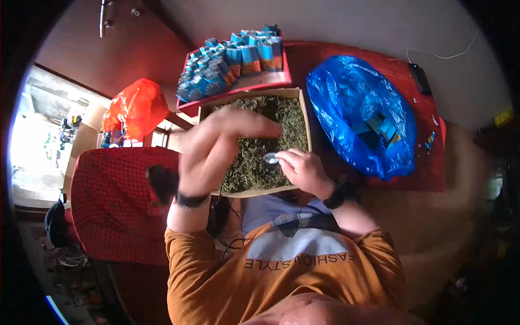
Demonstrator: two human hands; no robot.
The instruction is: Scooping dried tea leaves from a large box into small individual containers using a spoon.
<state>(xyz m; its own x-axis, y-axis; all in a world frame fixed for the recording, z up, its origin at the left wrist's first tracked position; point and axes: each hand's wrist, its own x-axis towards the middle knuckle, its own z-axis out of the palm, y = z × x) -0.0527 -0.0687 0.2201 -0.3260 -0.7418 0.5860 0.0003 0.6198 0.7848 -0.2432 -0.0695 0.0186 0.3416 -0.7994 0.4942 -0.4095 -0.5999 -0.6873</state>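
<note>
My left hand (227, 138) is raised over the left part of a shallow box (309, 122) and is blurred by motion. Its fingers stretch to the right, with nothing visible in them. Dried, shredded green-brown leaves (264, 170) fill the box, which lies just in front of my body. At the box's right side, my right hand (302, 166) pinches a small pale spoon or scoop (270, 158) between thumb and fingers. The spoon's bowl is over the leaves; whether it holds any is too small to tell.
Behind the box, a red tray (248, 87) holds many upright blue foil packets (250, 59). A blue plastic bag (345, 109) with packets inside lies to the right on the red table (426, 162). A black device (419, 79), an orange bag (138, 107) and red checked cloth (118, 199) flank the area.
</note>
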